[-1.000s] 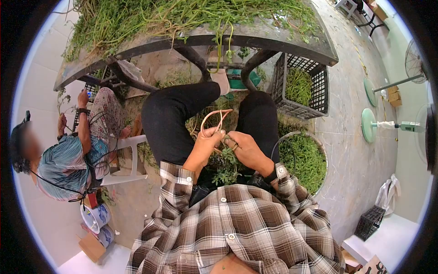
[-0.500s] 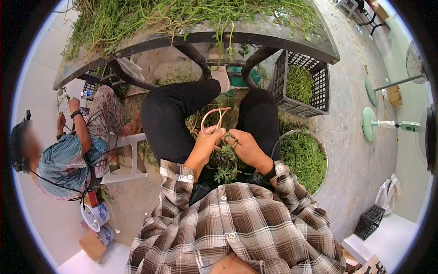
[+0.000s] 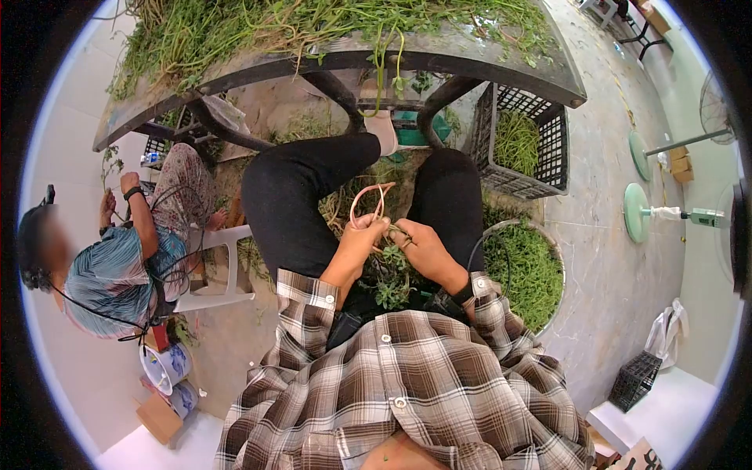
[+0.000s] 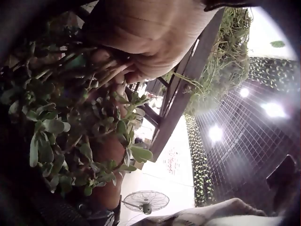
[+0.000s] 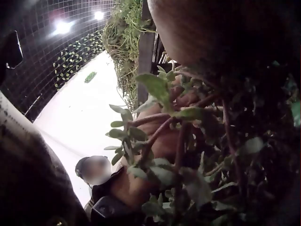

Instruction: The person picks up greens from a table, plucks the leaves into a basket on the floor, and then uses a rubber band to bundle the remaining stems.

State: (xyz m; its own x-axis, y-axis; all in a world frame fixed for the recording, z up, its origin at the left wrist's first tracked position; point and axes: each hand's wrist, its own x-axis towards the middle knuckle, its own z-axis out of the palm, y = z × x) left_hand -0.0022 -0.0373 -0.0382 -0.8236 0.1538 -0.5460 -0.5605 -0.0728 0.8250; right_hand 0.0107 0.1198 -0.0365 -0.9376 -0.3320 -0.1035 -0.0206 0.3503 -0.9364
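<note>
Over my lap, my left hand (image 3: 356, 249) holds a purslane bunch by its stems, the thumb pressed against them. Long pinkish stems (image 3: 354, 205) curve up in a loop above that hand. My right hand (image 3: 429, 254) pinches the stems close beside the left fingertips. Leafy purslane tops (image 3: 394, 288) hang below both hands. Small paddle-shaped leaves (image 4: 51, 127) and branching reddish stems fill much of the left wrist view. In the right wrist view, the sprigs (image 5: 160, 127) partly cover the fingers.
A table (image 3: 540, 74) heaped with greens (image 3: 313, 23) stands ahead. To the right are a black crate (image 3: 521, 184) of stems and a round container (image 3: 560, 270) of cut greens. Another person (image 3: 117, 258) sits at left on a white chair (image 3: 235, 262). Fans stand far right.
My hands keep their hold on the purslane, with only slight finger movement. The seated person's raised hand has come down and away from the table. The view has shifted slightly.
</note>
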